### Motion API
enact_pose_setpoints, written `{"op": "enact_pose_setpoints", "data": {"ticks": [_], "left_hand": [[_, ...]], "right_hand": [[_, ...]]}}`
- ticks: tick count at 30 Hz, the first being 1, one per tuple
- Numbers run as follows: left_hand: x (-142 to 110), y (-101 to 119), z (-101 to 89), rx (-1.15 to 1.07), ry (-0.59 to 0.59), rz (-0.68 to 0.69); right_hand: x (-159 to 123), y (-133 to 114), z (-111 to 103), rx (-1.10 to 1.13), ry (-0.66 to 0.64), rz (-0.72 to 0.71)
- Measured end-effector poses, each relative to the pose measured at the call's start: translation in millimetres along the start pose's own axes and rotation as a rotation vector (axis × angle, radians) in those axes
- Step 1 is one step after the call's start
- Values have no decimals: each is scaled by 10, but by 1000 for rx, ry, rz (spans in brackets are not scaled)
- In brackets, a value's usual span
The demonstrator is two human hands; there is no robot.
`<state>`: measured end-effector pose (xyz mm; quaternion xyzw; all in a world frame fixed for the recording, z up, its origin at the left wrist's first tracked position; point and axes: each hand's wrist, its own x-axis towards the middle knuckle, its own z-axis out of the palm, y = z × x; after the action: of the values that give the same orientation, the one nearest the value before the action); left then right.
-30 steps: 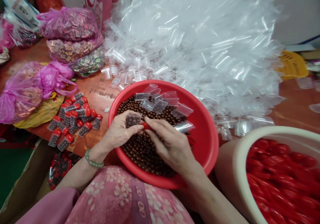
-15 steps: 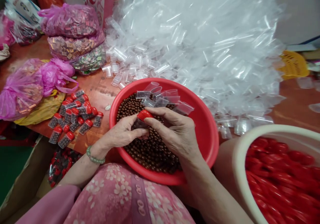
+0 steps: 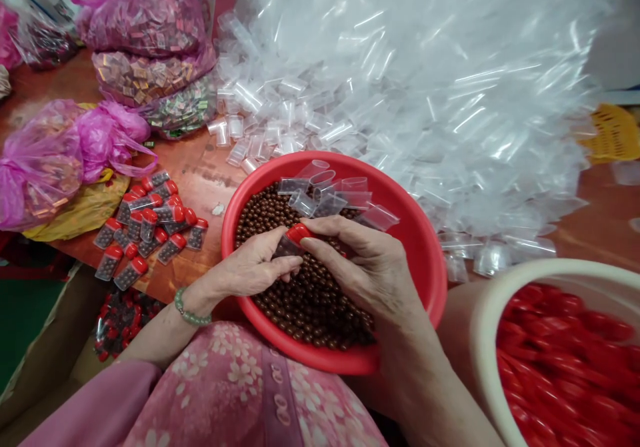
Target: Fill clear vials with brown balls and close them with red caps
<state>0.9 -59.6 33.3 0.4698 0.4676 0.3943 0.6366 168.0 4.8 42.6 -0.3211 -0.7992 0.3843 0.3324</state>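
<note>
Over a red basin [image 3: 435, 287] of brown beads [image 3: 310, 314], both hands meet on one small clear container. My left hand [image 3: 255, 260] is closed around its clear body [image 3: 284, 247]. The fingers and thumb of my right hand [image 3: 360, 260] pinch its red cap [image 3: 299, 232]. The cap sits at the container's upper end, and the join is partly hidden by my fingers. Several clear plastic tubes [image 3: 325, 194] lie on the beads at the back of the basin.
Capped, bead-filled containers [image 3: 150, 224] lie heaped at left, with more in a cardboard box [image 3: 55, 340] below. A large heap of clear tubes [image 3: 400, 87] covers the back. A cream bucket [image 3: 493, 300] of red caps [image 3: 560, 360] stands right. Pink bags [image 3: 145, 20] sit back left.
The view has shifted slightly. Both hands remain at the container, whose red cap and dark, bead-filled body now show a little more clearly between the fingers.
</note>
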Motion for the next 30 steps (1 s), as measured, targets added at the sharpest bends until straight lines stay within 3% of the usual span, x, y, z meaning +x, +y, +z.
{"op": "enact_pose_setpoints", "data": {"ticks": [4, 9, 13, 16, 23, 30], "left_hand": [[3, 18, -15, 71, -17, 1], [34, 42, -21, -30, -89, -67], [48, 46, -15, 74, -41, -87], [53, 41, -15, 83, -38, -101], [91, -10, -21, -204, -38, -81], [116, -29, -5, -510, -27, -71]], "right_hand": [[-17, 43, -18, 77, -1, 27], [-10, 19, -40, 39, -25, 45], [-15, -6, -45, -57, -72, 43], [-44, 12, -26, -55, -31, 32], [-121, 19, 71, -384, -85, -138], [-85, 18, 265, -679, 4, -341]]}}
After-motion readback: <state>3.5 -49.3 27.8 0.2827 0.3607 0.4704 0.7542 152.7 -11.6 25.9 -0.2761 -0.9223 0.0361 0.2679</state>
